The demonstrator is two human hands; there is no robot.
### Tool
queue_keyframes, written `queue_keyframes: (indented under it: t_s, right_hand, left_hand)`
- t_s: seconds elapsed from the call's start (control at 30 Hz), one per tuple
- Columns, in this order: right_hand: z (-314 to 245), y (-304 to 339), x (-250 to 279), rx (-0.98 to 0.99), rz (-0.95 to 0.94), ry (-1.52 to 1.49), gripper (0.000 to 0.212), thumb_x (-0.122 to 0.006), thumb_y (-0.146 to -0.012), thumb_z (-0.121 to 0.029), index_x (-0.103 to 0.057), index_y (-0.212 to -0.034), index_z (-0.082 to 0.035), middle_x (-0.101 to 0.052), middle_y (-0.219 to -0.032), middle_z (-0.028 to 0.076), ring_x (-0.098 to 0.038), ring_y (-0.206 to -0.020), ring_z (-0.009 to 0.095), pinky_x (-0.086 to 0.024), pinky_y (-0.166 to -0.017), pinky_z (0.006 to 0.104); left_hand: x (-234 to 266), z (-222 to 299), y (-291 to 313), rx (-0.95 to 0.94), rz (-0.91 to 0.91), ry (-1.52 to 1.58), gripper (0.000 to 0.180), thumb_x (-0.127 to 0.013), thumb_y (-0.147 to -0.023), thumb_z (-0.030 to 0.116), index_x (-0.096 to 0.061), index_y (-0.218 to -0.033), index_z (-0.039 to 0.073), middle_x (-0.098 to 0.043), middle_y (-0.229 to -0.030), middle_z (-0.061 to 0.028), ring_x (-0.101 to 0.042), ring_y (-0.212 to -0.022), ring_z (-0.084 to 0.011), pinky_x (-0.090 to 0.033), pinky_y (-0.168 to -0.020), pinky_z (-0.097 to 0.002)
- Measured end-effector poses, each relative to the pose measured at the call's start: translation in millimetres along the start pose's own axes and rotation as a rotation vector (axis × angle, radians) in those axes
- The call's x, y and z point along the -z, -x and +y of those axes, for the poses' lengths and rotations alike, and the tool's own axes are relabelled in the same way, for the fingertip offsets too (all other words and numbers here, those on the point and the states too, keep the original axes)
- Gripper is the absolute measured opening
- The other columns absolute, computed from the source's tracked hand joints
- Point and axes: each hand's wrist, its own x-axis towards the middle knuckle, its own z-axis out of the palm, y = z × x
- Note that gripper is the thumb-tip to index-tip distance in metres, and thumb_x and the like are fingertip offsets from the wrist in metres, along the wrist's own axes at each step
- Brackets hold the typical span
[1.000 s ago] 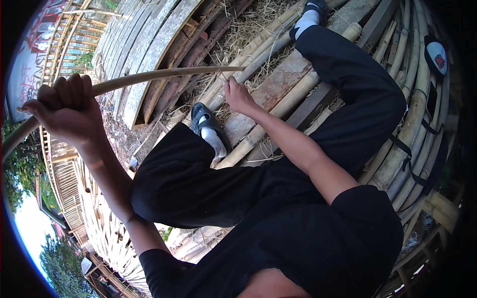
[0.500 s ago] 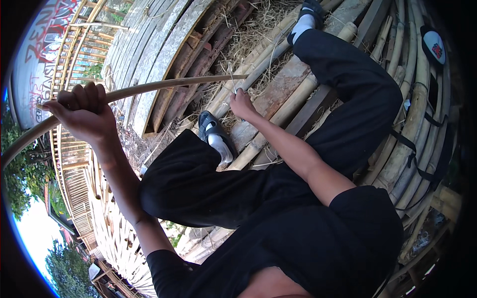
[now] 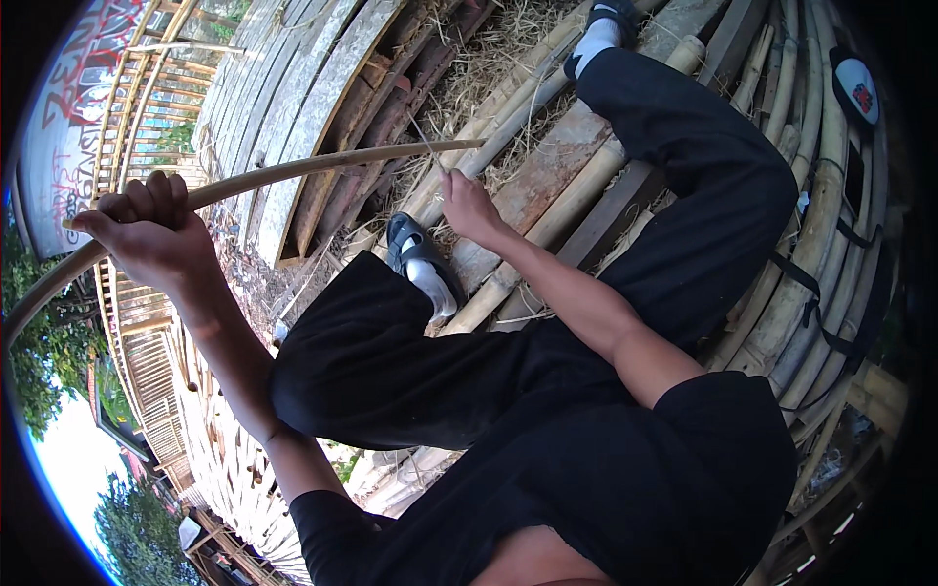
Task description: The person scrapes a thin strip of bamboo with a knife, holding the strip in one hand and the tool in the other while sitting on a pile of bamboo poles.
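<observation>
Steadily, my left hand (image 3: 156, 234) clenches a long, slightly curved bamboo strip (image 3: 313, 163), fingers curled over it in a fist and thumb pointing outward toward the left rim. From that fist the strip arcs rightward past the edge of a weathered plank platform (image 3: 264, 122), and its far end lies above the straw-like litter (image 3: 469, 83) and bamboo poles in front of me. My right hand (image 3: 471, 207) is closed around what looks like a knife (image 3: 422, 132); the handle is mostly hidden in my fingers. Its thin blade slants up across the strip just short of the tip, though I cannot tell whether the edge touches it.

My knees are spread in black trousers (image 3: 684, 186), the left sandal (image 3: 418, 244) set near the poles below my right hand, the right sandal (image 3: 616, 18) farther off. To my right, a cap (image 3: 856, 88) and a black strap (image 3: 840, 344) rest on stacked bamboo poles (image 3: 801, 264). Leftward stands a bamboo fence (image 3: 147, 386).
</observation>
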Motion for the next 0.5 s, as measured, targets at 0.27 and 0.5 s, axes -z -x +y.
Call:
queue_keyframes:
  t_s: [0.27,0.5]
  right_hand:
    - [48,-22,4,-0.228,-0.038,0.181,0.045,-0.033,-0.095,-0.032,-0.056,-0.097,0.007,-0.060,-0.084,0.031,-0.059,-0.084,0.045,-0.047,-0.079,0.0492]
    - [-7,-4,5,0.059,-0.024,-0.004,0.044,-0.032,-0.096,-0.035,-0.051,-0.089,0.004,-0.058,-0.076,0.032,-0.058,-0.080,0.047,-0.045,-0.072,0.0536]
  left_hand:
    - [-8,5,5,0.044,0.057,-0.024,0.051,-0.024,-0.096,0.050,-0.020,-0.059,0.016,-0.010,-0.048,0.0039,-0.009,-0.043,-0.0095,-0.011,-0.043,-0.0269]
    - [-4,4,4,0.032,-0.083,0.063,0.050,-0.026,-0.096,0.050,-0.021,-0.059,0.017,-0.011,-0.047,0.0045,-0.009,-0.043,-0.0091,-0.011,-0.043,-0.0268]
